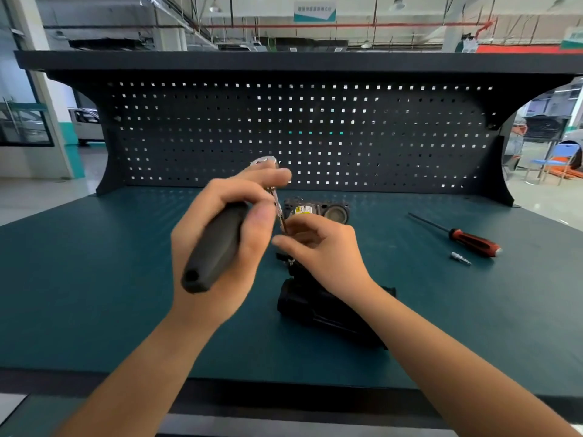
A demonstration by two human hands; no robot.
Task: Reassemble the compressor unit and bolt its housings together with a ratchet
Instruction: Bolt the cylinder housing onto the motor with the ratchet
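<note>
The black ribbed compressor unit lies on the teal workbench top, partly under the right hand. A grey housing with a yellow label sits just behind it. The right hand's fingertips pinch the tip of a thin metal shaft hanging from the black-handled silver ratchet, whose handle the left hand grips, raised above the bench. Well to the right lie a red-and-black screwdriver and a small metal bit.
</note>
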